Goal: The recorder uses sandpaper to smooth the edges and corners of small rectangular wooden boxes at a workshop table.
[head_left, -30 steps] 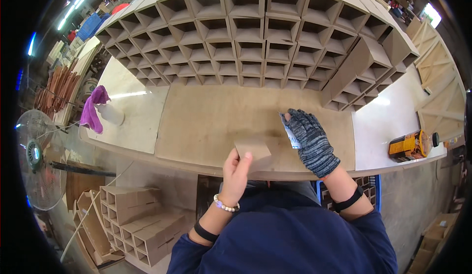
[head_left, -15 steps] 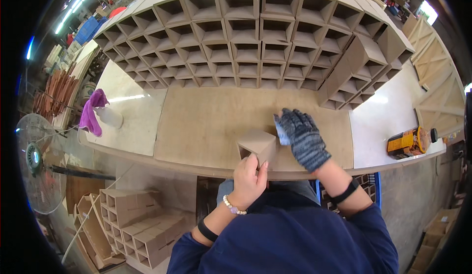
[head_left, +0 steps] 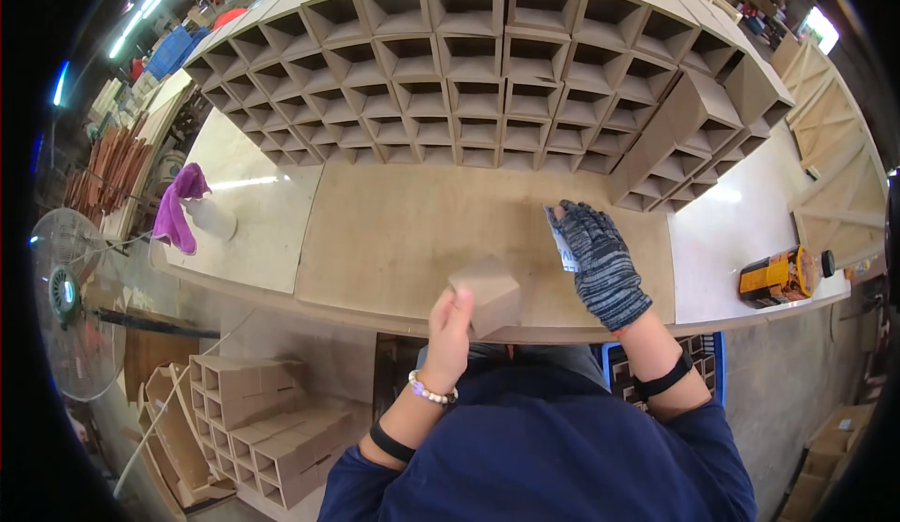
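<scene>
My bare left hand (head_left: 448, 336) grips a small brown fibreboard box (head_left: 489, 299) by its left side, tilted over the near part of the table. The box is slightly blurred. Away to its right, my right hand (head_left: 605, 269), in a grey-black knit glove, pinches a folded blue-and-white sheet (head_left: 562, 241) that looks like sandpaper. The sheet is apart from the box, and the glove hides part of it. Behind both hands rises a wide stack of similar open boxes (head_left: 473, 100), with a shorter row (head_left: 656, 152) jutting forward at the right.
A purple cloth (head_left: 178, 208) hangs over a whitish bottle (head_left: 214, 220) on the table's left. An orange-and-black container (head_left: 778, 276) lies at the right. More boxes (head_left: 253, 419) are piled low at the left, near a fan (head_left: 66, 292). A blue crate (head_left: 720, 372) stands below the table edge.
The box has turned in my left hand, so its opening no longer faces me. My right hand has moved right, away from the box, with the sheet.
</scene>
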